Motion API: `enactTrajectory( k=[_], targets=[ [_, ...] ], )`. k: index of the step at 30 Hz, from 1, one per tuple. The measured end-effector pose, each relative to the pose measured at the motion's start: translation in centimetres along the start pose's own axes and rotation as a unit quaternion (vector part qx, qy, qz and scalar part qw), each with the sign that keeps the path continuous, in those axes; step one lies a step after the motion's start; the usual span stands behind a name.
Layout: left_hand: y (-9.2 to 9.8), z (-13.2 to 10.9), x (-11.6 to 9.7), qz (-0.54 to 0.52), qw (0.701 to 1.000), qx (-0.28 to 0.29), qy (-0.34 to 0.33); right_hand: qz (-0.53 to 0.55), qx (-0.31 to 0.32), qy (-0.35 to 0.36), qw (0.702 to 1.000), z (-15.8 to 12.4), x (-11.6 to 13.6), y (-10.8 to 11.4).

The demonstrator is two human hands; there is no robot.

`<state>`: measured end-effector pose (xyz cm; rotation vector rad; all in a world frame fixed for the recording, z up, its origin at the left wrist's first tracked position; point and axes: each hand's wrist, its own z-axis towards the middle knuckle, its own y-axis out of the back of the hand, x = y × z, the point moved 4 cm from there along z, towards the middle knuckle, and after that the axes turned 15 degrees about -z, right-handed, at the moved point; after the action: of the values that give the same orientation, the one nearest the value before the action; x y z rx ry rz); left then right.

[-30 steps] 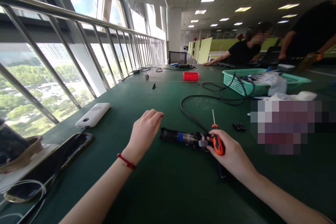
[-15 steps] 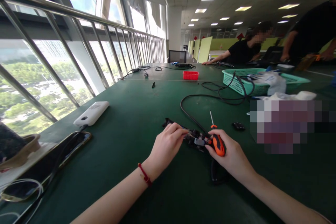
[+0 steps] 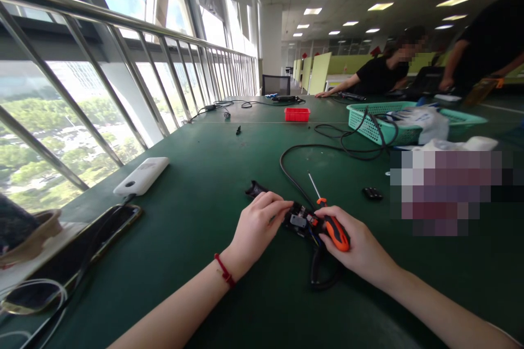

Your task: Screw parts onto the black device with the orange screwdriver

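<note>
Black handheld device (image 3: 301, 222): casing open, circuit board and coloured wires exposed. It lies on the green table (image 3: 213, 163), straight ahead of me, between the two hands. Its dark end sticks out past the left fingers.

Left hand (image 3: 258, 226): I see it closed over the device's middle, with the fingers curled on top and pressing it to the table. A red cord circles the wrist.

Right hand (image 3: 358, 248): fist wrapped around the orange screwdriver (image 3: 336, 230). The thin shaft slants up and away from me, and the fingertips touch the device's open end.

Black cable (image 3: 286, 172): curves from beside the device toward the teal basket (image 3: 368, 128). I see another loop just under the right hand.

Small black part (image 3: 372, 193): on the table, near the screwdriver but apart from it.

White power bank (image 3: 141, 176) and phone (image 3: 96, 242): well to the left, by the window railing.

Red tray (image 3: 297, 114): far side of the table.

Two people in black tops (image 3: 379, 79): at the far end.
</note>
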<state>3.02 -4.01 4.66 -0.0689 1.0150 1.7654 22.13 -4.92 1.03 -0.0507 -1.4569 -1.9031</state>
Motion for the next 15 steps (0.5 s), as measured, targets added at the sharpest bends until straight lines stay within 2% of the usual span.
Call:
enactTrajectory(
  k=[4,10,15],
  targets=[
    [-0.49,-0.16,-0.54,0.016,0.998,0.031,-0.044,0.003,-0.009,0.008,1.0,-0.01,0.16,0.08],
    [-0.39,-0.21,-0.58,0.036,0.997,0.047,-0.057,0.0,-0.001,0.006,1.0,-0.05,0.31,0.17],
    [-0.46,-0.23,-0.91,0.098,0.987,0.089,-0.095,-0.002,0.003,0.008,1.0,-0.04,0.22,0.13]
  ],
)
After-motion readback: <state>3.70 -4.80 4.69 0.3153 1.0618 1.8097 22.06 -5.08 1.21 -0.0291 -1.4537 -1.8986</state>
